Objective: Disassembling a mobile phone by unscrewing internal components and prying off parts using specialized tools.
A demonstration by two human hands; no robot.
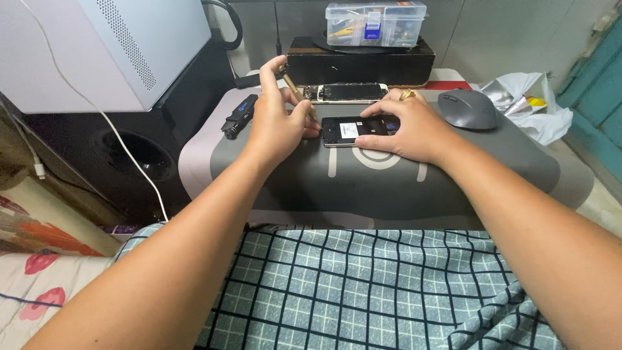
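An opened phone (346,130) lies flat on the grey work mat (389,181), its insides facing up. My left hand (275,123) grips a slim brass-coloured screwdriver (297,92), tilted, with its tip down at the phone's left edge. My right hand (408,128), wearing a gold ring, presses on the phone's right half and holds it against the mat. Behind it lies a second phone part (346,93), a long frame with exposed components.
A grey computer mouse (468,108) sits right of my right hand. A black tool (238,116) lies left on the mat. Behind are a dark box (360,65) with a clear plastic parts case (376,23), crumpled foil (531,104) at right, and a white case (110,45) at left.
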